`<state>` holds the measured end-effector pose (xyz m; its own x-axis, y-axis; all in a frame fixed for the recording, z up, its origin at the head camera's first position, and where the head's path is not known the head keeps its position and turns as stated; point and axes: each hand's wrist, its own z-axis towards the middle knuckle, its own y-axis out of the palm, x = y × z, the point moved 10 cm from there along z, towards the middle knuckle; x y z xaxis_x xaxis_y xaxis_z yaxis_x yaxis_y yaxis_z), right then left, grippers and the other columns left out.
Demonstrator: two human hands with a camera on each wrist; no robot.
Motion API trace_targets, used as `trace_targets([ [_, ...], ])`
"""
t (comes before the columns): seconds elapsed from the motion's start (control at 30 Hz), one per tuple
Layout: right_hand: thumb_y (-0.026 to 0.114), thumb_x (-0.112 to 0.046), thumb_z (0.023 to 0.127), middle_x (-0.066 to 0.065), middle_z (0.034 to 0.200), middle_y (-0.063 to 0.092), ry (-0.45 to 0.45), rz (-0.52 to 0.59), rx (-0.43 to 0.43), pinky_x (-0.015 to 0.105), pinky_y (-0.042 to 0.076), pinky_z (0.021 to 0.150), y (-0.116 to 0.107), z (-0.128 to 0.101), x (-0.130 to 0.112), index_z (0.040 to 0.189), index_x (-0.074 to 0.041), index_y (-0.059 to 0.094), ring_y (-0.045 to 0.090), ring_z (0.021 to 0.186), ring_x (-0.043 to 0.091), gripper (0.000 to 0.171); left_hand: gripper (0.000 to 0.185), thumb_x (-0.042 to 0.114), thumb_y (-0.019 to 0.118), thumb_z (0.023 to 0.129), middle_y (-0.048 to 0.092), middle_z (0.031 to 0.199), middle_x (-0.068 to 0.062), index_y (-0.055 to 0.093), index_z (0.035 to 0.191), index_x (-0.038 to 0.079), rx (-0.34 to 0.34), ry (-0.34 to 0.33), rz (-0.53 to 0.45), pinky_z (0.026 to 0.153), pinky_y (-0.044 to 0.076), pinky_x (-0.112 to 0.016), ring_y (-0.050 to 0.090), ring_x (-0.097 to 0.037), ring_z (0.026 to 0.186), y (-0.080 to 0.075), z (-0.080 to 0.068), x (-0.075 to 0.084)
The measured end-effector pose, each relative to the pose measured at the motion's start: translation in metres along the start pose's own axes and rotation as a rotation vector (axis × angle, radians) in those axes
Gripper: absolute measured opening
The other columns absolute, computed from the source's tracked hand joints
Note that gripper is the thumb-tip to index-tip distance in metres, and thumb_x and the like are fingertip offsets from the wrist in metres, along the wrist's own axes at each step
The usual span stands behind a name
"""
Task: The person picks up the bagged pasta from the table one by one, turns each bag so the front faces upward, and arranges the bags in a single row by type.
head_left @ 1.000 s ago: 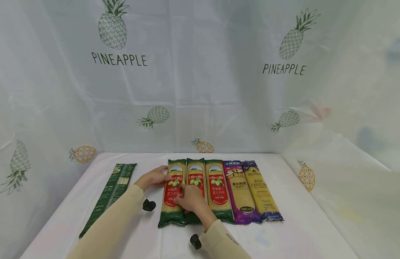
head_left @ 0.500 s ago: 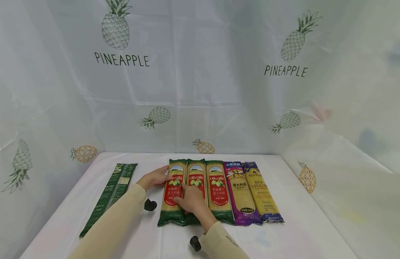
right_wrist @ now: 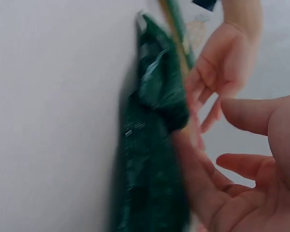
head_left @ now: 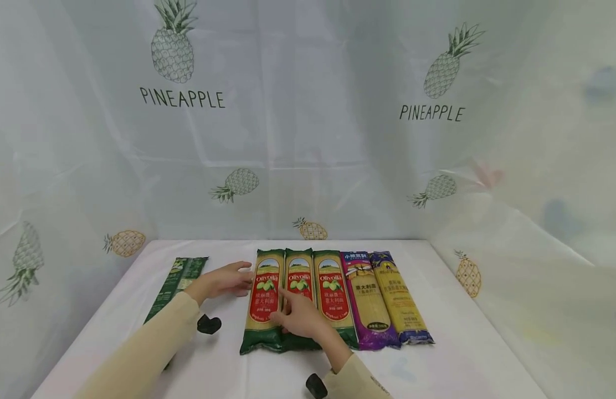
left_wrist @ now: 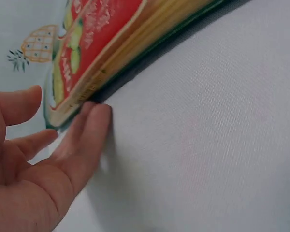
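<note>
Three spaghetti packs with red labels and green ends lie side by side. My left hand [head_left: 225, 281] is just left of the leftmost pack [head_left: 265, 299], its fingers extended. In the left wrist view, the fingertips of that hand [left_wrist: 48, 164] are right at the side of the pack [left_wrist: 111, 53], on the white cloth. My right hand [head_left: 305, 317] lies over the middle pack [head_left: 300, 277] and hides part of it. In the right wrist view, the fingers of this hand [right_wrist: 232, 193] are relaxed, close against the green packs [right_wrist: 152, 169], with the thumb raised.
The third red-label pack [head_left: 333, 288] is followed on the right by a purple spaghetti pack [head_left: 370, 293] and a yellow-and-blue one [head_left: 400, 299]. A dark green pack [head_left: 170, 288] lies at the left, partly behind my sleeve. A pineapple-print curtain [head_left: 308, 111] hangs behind the table [head_left: 452, 354].
My left hand has drawn off the leftmost pack to the left and its fingers have straightened. My right hand has shifted slightly right. The packs keep their row.
</note>
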<state>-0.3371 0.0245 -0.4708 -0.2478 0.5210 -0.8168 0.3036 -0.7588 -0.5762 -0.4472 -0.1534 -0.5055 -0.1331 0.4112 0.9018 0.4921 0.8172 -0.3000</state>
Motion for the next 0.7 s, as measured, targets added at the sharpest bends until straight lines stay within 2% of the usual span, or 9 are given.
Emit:
trace_targets([
  [0.07, 0.075, -0.023, 0.101, 0.002, 0.078, 0.062, -0.013, 0.018, -0.008, 0.028, 0.049, 0.059, -0.001, -0.004, -0.004, 0.159, 0.001, 0.046, 0.066, 0.061, 0.018, 0.07, 0.07, 0.023, 0.056, 0.112, 0.049, 0.152, -0.034, 0.019, 0.167, -0.002, 0.008, -0.012, 0.044, 0.103, 0.056, -0.051, 0.061, -0.041, 0.131, -0.005, -0.007, 0.001],
  [0.2, 0.075, -0.023, 0.101, 0.0, 0.083, 0.064, -0.013, 0.058, -0.029, 0.027, 0.053, 0.061, 0.002, -0.011, -0.014, 0.158, -0.002, 0.049, 0.068, 0.063, 0.018, 0.067, 0.075, 0.031, 0.063, 0.109, 0.049, 0.151, -0.032, 0.025, 0.166, 0.001, 0.02, 0.017, 0.155, 0.105, 0.053, -0.055, 0.058, -0.046, 0.133, -0.02, -0.029, 0.012],
  [0.3, 0.075, -0.022, 0.1, 0.0, 0.09, 0.066, -0.016, 0.133, -0.062, 0.029, 0.058, 0.064, 0.01, -0.013, -0.022, 0.158, -0.005, 0.05, 0.072, 0.068, 0.023, 0.065, 0.078, 0.035, 0.065, 0.107, 0.05, 0.147, -0.03, 0.027, 0.166, 0.001, 0.032, 0.061, 0.196, 0.107, 0.052, -0.056, 0.056, -0.046, 0.134, -0.039, -0.046, 0.019],
  [0.4, 0.074, -0.019, 0.1, 0.001, 0.099, 0.066, -0.014, 0.231, -0.109, 0.033, 0.062, 0.067, 0.024, -0.014, -0.03, 0.158, -0.008, 0.049, 0.075, 0.075, 0.027, 0.064, 0.077, 0.035, 0.065, 0.108, 0.05, 0.146, -0.029, 0.028, 0.166, 0.001, 0.056, 0.096, 0.227, 0.107, 0.051, -0.056, 0.055, -0.047, 0.135, -0.064, -0.064, 0.02],
  [0.57, 0.075, -0.018, 0.099, 0.001, 0.11, 0.064, 0.033, 0.34, -0.164, 0.038, 0.063, 0.07, 0.05, -0.01, -0.041, 0.159, -0.012, 0.048, 0.073, 0.077, 0.023, 0.066, 0.071, 0.038, 0.059, 0.11, 0.053, 0.142, -0.029, 0.032, 0.164, 0.0, 0.133, 0.158, 0.373, 0.1, 0.055, -0.056, 0.06, -0.045, 0.126, -0.108, -0.09, 0.013],
  [0.7, 0.077, -0.018, 0.099, 0.002, 0.113, 0.061, 0.108, 0.403, -0.179, 0.041, 0.064, 0.072, 0.075, -0.003, -0.049, 0.159, -0.014, 0.046, 0.074, 0.08, 0.024, 0.068, 0.068, 0.039, 0.059, 0.111, 0.057, 0.138, -0.026, 0.036, 0.162, 0.0, 0.215, 0.16, 0.517, 0.091, 0.056, -0.053, 0.064, -0.041, 0.117, -0.139, -0.102, -0.003],
])
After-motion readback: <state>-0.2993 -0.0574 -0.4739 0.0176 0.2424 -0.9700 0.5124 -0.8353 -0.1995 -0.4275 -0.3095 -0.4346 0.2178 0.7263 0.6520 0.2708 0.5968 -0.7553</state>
